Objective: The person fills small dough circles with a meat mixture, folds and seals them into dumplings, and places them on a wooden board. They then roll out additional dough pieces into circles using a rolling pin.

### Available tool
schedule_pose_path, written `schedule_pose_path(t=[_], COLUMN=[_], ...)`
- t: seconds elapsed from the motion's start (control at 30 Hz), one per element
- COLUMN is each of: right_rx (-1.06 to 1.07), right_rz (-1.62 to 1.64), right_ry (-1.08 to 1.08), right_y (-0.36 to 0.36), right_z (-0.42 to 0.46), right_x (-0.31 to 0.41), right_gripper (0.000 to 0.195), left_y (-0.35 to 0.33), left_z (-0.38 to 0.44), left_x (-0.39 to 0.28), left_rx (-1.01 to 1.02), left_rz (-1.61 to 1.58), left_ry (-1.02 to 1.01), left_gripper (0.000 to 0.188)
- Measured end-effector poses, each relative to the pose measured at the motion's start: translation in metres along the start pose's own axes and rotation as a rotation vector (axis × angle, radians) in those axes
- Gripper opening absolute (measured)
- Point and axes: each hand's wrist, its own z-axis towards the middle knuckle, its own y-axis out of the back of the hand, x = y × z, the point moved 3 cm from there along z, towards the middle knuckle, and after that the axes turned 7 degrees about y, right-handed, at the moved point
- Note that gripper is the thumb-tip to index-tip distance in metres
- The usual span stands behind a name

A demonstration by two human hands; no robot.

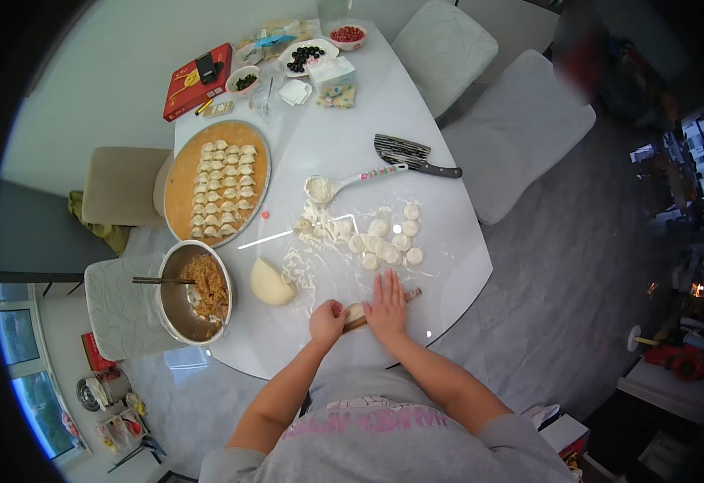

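My left hand [327, 322] pinches the edge of a small flattened dough round [355, 312] near the table's front edge. Flat across a wooden rolling pin [413, 294] lies my right hand [389, 309], fingers stretched forward; it hides the pin's middle. The pin slants over the dough round. Just beyond my fingertips, several small floured dough discs [379, 227] are scattered, some touching. Left of them a larger lump of dough [272, 284] rests on the tabletop. Loose flour [321, 226] is smeared between.
At left stand a metal bowl of filling [161, 302] with chopsticks [161, 280] and a round board [177, 181] bearing rows of dumplings. Farther off lie a flour scoop [321, 189] and a cleaver [403, 151]. Bowls, a red box [177, 107] and packets fill the back. Chairs [524, 133] flank the table.
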Motion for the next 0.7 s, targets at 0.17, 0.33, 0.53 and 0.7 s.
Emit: schedule_pose_path(t=[0.17,0.33,0.53,0.7], right_rx=[0.023,0.094,-0.025,0.017], right_rz=[0.031,0.020,-0.020,-0.017], right_ry=[-0.006,-0.041,0.016,0.024], right_y=[-0.005,0.012,-0.009,0.000], right_z=[-0.007,-0.054,0.012,-0.051], right_x=[-0.006,-0.003,-0.004,-0.005], right_gripper=[0.083,0.081,0.086,0.083], left_y=[0.008,0.002,0.011,0.012], left_z=[0.003,0.004,-0.002,-0.001], left_x=[-0.027,0.016,-0.005,0.015], left_rx=[-0.103,0.005,-0.075,0.018], left_rz=[0.241,-0.047,0.155,0.119], left_ry=[-0.336,-0.099,-0.272,-0.133], left_gripper=[0.019,0.020,0.022,0.021])
